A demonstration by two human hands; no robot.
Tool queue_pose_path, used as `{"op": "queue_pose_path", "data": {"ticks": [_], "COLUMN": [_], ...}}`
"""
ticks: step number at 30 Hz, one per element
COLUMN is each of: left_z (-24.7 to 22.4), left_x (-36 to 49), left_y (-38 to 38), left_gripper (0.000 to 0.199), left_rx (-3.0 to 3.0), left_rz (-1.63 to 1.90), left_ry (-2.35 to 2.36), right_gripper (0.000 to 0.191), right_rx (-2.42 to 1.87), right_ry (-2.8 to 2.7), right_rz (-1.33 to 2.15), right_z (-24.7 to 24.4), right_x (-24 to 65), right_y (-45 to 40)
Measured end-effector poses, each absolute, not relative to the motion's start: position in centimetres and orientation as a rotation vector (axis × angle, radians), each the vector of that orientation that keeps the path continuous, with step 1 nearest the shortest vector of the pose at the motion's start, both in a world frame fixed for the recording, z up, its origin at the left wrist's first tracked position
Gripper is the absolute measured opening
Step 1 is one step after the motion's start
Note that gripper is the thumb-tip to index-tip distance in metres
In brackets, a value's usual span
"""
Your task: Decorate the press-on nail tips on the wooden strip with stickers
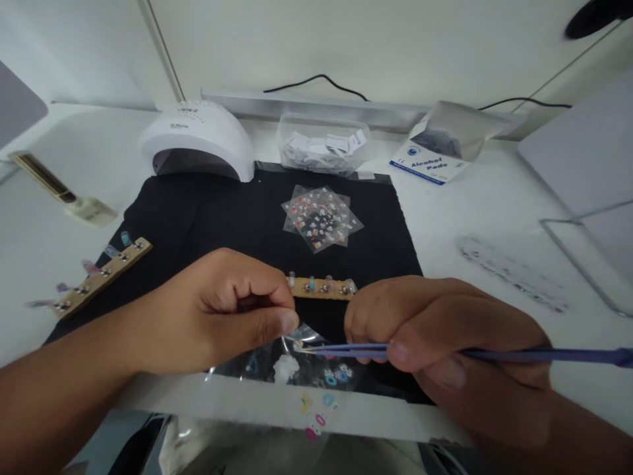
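My left hand (pixel 247 310) is closed in a pinch at the upper edge of a clear sticker sheet (pixel 316 386), which carries small pink, blue and yellow shapes and reaches past the table's front edge. Purple tweezers (pixel 356 349) are in my right hand (pixel 435 330), their thin tips pointing left, just below my left thumb, at a tiny pale piece on the sheet. Whether the tips grip that piece I cannot tell. A white fluffy lump (pixel 285 368) is below the tips. Behind my hands lies a wooden strip (pixel 324 288) with small nail tips on metal mounts, its ends partly hidden.
A black cloth (pixel 227 211) covers the table's middle. Fanned sticker sheets (pixel 321 218) lie on it; another nail-tip strip (pixel 106 277) is at left. Behind are a white nail lamp (pixel 198 138), a clear box (pixel 324 145) of packets and an alcohol pads box (pixel 435 155).
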State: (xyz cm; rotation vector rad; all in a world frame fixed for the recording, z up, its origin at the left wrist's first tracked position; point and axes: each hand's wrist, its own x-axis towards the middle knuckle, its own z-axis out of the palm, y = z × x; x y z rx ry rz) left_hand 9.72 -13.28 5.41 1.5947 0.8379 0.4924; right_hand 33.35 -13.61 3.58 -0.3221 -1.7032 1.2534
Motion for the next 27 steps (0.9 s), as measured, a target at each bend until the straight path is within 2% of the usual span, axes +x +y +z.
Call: {"op": "queue_pose_path", "data": {"ticks": [11, 21, 27], "left_z": [5.5, 3.6, 2.5], "left_x": [9.5, 8.4, 8.1], "left_y": [-12.8, -9.9, -7.9], "left_gripper": [0.028, 0.015, 0.020], "left_rx": [1.611, 1.426, 1.571], "left_rz": [0.533, 1.204, 1.139], "left_ry": [0.900, 1.211, 1.558], "right_gripper": [0.020, 0.018, 0.015], "right_rx": [-0.378, -0.435, -0.456], "right_ry": [-1.693, -1.492, -1.449], "right_rz": [1.294, 1.266, 1.135], "right_z": [3.6, 3.5, 2.9], "right_x": [33.7, 33.0, 32.9], "right_y": [-13.9, -13.7, -13.7]}}
